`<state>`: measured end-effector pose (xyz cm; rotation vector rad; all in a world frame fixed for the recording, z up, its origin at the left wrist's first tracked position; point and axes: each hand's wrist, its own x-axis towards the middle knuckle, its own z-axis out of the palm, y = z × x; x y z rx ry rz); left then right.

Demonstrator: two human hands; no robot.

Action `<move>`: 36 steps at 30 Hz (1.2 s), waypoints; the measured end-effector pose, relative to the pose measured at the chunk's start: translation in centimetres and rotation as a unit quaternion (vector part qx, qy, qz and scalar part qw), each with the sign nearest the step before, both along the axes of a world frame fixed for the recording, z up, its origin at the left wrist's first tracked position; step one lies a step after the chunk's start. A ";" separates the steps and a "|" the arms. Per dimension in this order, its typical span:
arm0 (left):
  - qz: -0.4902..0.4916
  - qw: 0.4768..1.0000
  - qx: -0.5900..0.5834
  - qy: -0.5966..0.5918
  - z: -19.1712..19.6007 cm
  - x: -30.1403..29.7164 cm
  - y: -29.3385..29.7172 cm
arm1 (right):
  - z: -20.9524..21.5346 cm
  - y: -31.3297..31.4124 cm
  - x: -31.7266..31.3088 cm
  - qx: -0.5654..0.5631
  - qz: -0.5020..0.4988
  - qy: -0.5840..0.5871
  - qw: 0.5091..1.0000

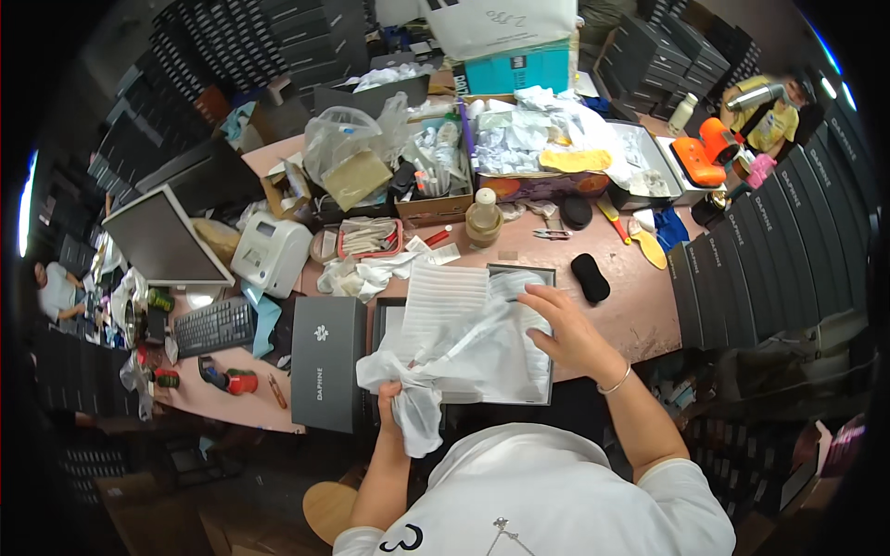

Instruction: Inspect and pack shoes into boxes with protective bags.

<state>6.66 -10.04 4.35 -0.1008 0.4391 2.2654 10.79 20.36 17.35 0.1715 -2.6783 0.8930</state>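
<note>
An open dark grey shoebox (545, 400) lies in front of me, lined with white ribbed padding sheets (445, 295). My left hand (390, 408) is closed round a bunched, thin white wrapping sheet (422, 389) at the box's near left corner. The sheet stretches from there across the box toward the right. My right hand (570, 332) hovers over the box's right side, thumb and fingers apart, its fingertips close to the white wrapping. What lies under the wrapping is hidden. The dark grey box lid (327, 366) rests left of the box.
A black oval pad (591, 278) lies right of the box. Behind stand a glue bottle (484, 218), a red basket (371, 238) and cartons of crumpled paper (538, 139). A printer (269, 255) and keyboard (215, 324) are left; stacked shoeboxes (760, 241) rise right.
</note>
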 end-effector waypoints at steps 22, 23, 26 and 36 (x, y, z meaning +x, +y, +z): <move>0.348 0.700 -0.467 0.413 5.7 -8.2 2.0 | -7.9 7.9 4.4 -0.485 -0.286 -0.051 0.825; 0.253 0.478 -0.522 0.659 4.5 -8.9 3.0 | -7.2 8.1 4.1 -0.479 -0.270 -0.077 0.832; -0.114 0.369 -0.644 0.660 -2.2 -9.0 2.7 | -4.9 8.3 2.6 -0.462 -0.190 -0.149 0.854; -0.291 0.945 -0.147 -0.015 2.1 -1.0 8.3 | -7.3 0.8 -4.2 -0.434 0.023 -0.348 0.831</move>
